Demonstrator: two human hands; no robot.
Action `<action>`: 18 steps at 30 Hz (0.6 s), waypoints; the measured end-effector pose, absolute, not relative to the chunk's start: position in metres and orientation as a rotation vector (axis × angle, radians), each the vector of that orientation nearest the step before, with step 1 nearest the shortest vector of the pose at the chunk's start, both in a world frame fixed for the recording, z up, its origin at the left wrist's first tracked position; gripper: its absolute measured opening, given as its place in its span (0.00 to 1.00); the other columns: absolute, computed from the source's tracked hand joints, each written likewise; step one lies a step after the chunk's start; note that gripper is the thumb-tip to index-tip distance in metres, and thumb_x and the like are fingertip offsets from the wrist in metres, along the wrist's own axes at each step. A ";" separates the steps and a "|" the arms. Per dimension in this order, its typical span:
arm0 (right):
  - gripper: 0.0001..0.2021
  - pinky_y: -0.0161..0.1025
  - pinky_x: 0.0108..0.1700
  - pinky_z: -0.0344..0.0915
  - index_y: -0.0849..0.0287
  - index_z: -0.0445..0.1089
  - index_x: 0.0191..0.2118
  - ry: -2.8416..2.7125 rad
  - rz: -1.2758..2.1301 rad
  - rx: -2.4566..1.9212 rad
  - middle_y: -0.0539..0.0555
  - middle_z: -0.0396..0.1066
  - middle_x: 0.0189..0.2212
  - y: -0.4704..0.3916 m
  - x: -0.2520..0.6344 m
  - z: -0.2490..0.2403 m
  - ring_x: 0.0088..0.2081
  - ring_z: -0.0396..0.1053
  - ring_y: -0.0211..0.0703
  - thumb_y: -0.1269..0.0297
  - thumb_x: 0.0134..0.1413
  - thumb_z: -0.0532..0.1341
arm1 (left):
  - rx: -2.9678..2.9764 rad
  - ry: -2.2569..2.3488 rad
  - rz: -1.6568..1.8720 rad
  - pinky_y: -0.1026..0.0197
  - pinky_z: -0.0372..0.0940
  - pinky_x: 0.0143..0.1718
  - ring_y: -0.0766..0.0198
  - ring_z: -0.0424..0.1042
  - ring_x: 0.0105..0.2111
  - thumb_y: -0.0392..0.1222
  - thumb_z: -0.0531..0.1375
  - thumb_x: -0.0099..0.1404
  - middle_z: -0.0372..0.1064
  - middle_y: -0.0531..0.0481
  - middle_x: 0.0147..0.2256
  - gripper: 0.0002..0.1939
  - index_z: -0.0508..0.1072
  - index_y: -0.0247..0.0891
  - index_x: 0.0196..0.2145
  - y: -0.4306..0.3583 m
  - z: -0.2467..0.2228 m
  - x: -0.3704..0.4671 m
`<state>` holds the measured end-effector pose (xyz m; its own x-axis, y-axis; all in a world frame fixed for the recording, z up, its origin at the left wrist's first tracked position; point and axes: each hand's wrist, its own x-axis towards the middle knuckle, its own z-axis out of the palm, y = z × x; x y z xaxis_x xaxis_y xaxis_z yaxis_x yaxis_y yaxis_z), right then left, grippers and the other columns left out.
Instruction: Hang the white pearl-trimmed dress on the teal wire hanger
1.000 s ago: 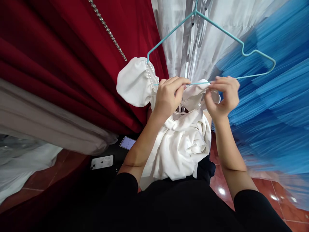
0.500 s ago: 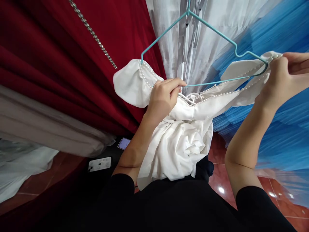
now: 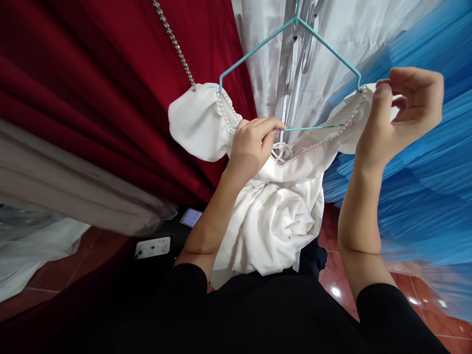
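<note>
A white dress (image 3: 280, 211) with pearl-trimmed edges hangs from a light blue hanger (image 3: 258, 47), its skirt bunched below the bodice. My left hand (image 3: 252, 145) is closed around the hanger's lower bar, against the neckline. Beside the right puff sleeve (image 3: 348, 105) is my right hand (image 3: 409, 110), its fingers loosely curled and apart from the thumb. The sleeve's pearl edge sits at the bend of the hanger's right end. On the other end rests the left puff sleeve (image 3: 199, 123). White lacing loops (image 3: 282, 151) show inside the neckline.
Red fabric (image 3: 147, 98) and a beaded strand (image 3: 173, 37) hang at the left. Blue tulle (image 3: 424, 196) fills the right side. Behind the hanger stands a metal pole (image 3: 291, 73) before white cloth. Two phones (image 3: 152, 247) (image 3: 191, 217) lie on a black surface.
My right hand has let go of the right sleeve and moved left. The sleeve's edge has slipped inward to the hanger's bend. My left hand keeps its hold.
</note>
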<state>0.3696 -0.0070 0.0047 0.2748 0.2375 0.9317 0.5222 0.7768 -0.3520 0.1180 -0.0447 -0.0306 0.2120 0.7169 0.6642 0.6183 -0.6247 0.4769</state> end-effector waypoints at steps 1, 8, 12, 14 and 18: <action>0.11 0.38 0.41 0.66 0.57 0.77 0.43 -1.301 -0.231 -0.698 0.46 0.77 0.38 -0.010 0.369 0.003 0.40 0.77 0.36 0.78 0.61 0.62 | 2.358 1.297 1.395 0.51 0.64 0.51 0.57 0.79 0.41 0.27 0.56 0.75 0.80 0.52 0.38 0.15 0.79 0.43 0.44 -0.045 -0.030 0.118; 0.09 0.49 0.45 0.72 0.53 0.77 0.45 -1.521 -0.379 -0.701 0.50 0.79 0.39 -0.028 0.340 -0.003 0.43 0.77 0.46 0.68 0.64 0.61 | 2.376 1.281 1.404 0.52 0.65 0.52 0.58 0.79 0.42 0.28 0.56 0.76 0.81 0.52 0.39 0.15 0.79 0.44 0.44 -0.042 -0.030 0.116; 0.11 0.54 0.53 0.74 0.49 0.73 0.53 -1.918 -0.262 -0.815 0.52 0.81 0.45 -0.028 0.313 -0.027 0.46 0.77 0.48 0.58 0.72 0.58 | 2.407 1.255 1.432 0.51 0.66 0.53 0.57 0.79 0.43 0.31 0.56 0.77 0.81 0.51 0.40 0.14 0.80 0.44 0.45 -0.037 -0.033 0.114; 0.13 0.55 0.56 0.72 0.49 0.72 0.57 -1.941 -0.195 -0.905 0.52 0.81 0.44 -0.023 0.304 -0.043 0.44 0.77 0.48 0.57 0.73 0.57 | 2.422 1.228 1.454 0.49 0.68 0.55 0.56 0.80 0.44 0.33 0.56 0.77 0.82 0.50 0.42 0.13 0.80 0.44 0.45 -0.037 -0.036 0.114; 0.16 0.60 0.61 0.68 0.48 0.70 0.61 -1.876 -0.157 -0.946 0.53 0.80 0.44 -0.018 0.297 -0.063 0.44 0.76 0.50 0.58 0.74 0.55 | 2.343 1.304 1.726 0.39 0.63 0.67 0.53 0.78 0.55 0.36 0.53 0.80 0.80 0.50 0.47 0.15 0.79 0.47 0.45 -0.037 -0.043 0.105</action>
